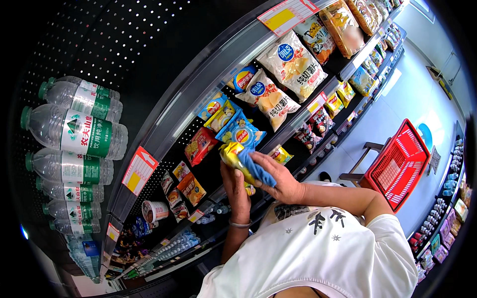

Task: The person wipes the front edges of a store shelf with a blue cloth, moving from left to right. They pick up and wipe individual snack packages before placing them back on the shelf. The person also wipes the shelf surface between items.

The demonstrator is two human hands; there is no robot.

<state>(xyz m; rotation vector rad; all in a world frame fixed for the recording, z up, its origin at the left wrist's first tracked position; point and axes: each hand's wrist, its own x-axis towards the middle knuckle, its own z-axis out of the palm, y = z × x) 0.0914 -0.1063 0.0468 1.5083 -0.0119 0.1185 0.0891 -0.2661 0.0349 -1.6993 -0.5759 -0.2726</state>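
In front of the snack shelf, my left hand [236,192] grips a small yellow snack bag [230,153] from below, its thumb up against the side. My right hand [281,180] is closed on a blue cloth [256,169], which presses against the bag's right side and covers part of it. Just beyond them lies a blue chip bag [241,131], with a yellow bag [222,116] beside it. A red snack bag [201,145] rests to the left of my hands. Two white chip bags [292,63] sit farther right.
Water bottles [72,130] with green caps stand in a row at the left. Price-tag rails [140,170] edge the shelves. A paper tub [155,211] sits lower left. Over the floor at right, a red shopping basket [396,166] rests on a stool [365,159].
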